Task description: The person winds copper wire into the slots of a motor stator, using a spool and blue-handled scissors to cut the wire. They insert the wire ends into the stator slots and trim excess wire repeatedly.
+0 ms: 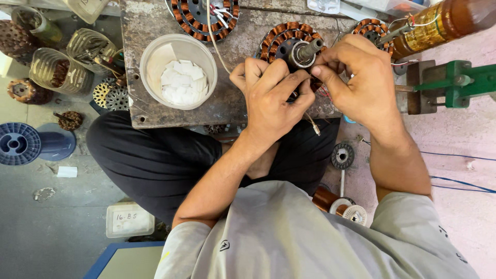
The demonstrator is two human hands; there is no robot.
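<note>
Gripping wound stator [285, 42], left hand [271, 95], right hand [359, 77]

A person is sitting on the floor at a small worn board [155, 20]. Both hands are working at a round motor part [283, 42] wound with copper wire, with a metal rod sticking up from its middle. The left hand [271, 95] is pinching at its near edge. The right hand [356, 77] is pinching just beside it, fingertips close together. A white tub [150, 62] holding white paper bits is sitting on the board to the left. A blue spool [18, 143] is lying on the floor.
</note>
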